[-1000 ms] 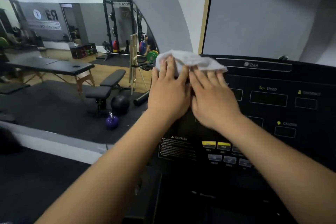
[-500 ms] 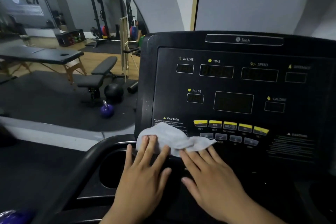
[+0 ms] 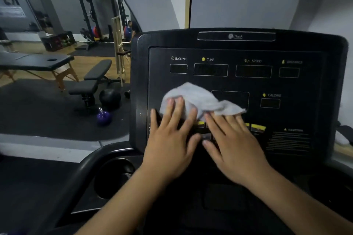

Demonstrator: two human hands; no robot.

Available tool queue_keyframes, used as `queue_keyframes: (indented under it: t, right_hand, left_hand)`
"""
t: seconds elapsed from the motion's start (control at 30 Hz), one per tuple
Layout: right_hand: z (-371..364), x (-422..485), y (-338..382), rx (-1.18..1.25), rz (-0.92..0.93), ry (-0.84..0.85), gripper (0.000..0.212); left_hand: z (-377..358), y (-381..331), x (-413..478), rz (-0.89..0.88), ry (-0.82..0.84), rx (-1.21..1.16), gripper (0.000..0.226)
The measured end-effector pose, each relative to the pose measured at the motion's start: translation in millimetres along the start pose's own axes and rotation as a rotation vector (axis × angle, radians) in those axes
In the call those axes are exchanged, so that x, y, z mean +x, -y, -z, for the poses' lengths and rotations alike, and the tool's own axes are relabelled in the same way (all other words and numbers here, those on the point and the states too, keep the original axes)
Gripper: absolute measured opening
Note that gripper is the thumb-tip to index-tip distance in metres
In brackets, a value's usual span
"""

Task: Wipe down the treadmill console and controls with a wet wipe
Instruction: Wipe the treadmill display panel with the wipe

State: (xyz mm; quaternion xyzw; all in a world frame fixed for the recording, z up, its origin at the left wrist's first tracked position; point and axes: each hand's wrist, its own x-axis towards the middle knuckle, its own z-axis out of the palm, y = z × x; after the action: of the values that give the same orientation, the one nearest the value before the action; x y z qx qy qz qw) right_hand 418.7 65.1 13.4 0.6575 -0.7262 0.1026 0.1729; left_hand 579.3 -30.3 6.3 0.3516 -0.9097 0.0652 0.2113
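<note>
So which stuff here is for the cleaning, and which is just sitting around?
For the job:
wet wipe
treadmill console
left hand
right hand

Just lying about:
purple kettlebell
black ball
bench
massage table

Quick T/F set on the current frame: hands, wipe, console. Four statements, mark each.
1. Both hands press the wipe flat against the console. True: left hand, right hand.
2. The wipe covers the TIME label. False: it lies below that row, left of centre.
3. The display windows are unlit. True.
4. Only the right hand touches the wipe. False: both sets of fingertips rest on it.
</note>
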Motion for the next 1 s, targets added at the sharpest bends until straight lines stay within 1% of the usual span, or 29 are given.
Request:
queue_keyframes:
  t: [0.1,0.2,0.3,0.47,0.53,0.6,0.67,0.73,0.8,0.87,0.93,1.0]
  right_hand:
    - [-28,-58,2,0.021,0.022,0.065,0.063]
    - [-34,-81,1,0.024,0.053,0.099,0.062]
    - [-15,-49,-16,-0.013,0.026,0.053,0.061]
    - [44,58,-63,-0.092,-0.103,-0.096,0.066]
    - [62,87,-73,-0.088,-0.122,-0.137,0.066]
    - [67,93,-73,-0.071,-0.125,-0.160,0.066]
    - [55,70,-65,-0.061,-0.123,-0.155,0.067]
    - [29,22,-52,-0.034,-0.126,-0.096,0.066]
    - [-2,-36,-38,0.023,-0.134,-0.020,0.063]
    - [-26,-83,-27,0.048,-0.102,0.043,0.062]
    - [-36,-104,-29,0.024,-0.061,0.067,0.060]
    - [-28,-94,-43,0.018,-0.076,0.037,0.060]
  left_hand:
    - [-34,-12,-65,-0.107,0.072,0.018,0.064]
    - [-40,-16,-78,-0.144,0.101,0.041,0.064]
    - [-25,-17,-37,-0.145,0.050,0.061,0.063]
    - [35,-25,88,-0.093,-0.073,0.105,0.065]
    - [58,-31,129,-0.052,-0.072,0.127,0.064]
    - [62,-38,141,-0.037,-0.078,0.112,0.063]
    - [47,-45,121,-0.070,-0.097,0.089,0.063]
    - [20,-50,76,-0.120,-0.106,0.060,0.064]
    - [-14,-54,22,-0.180,-0.057,0.035,0.063]
    - [-38,-62,-25,-0.238,0.020,0.042,0.063]
    - [-49,-70,-47,-0.273,0.077,0.055,0.063]
    - [-46,-75,-35,-0.296,0.066,0.038,0.062]
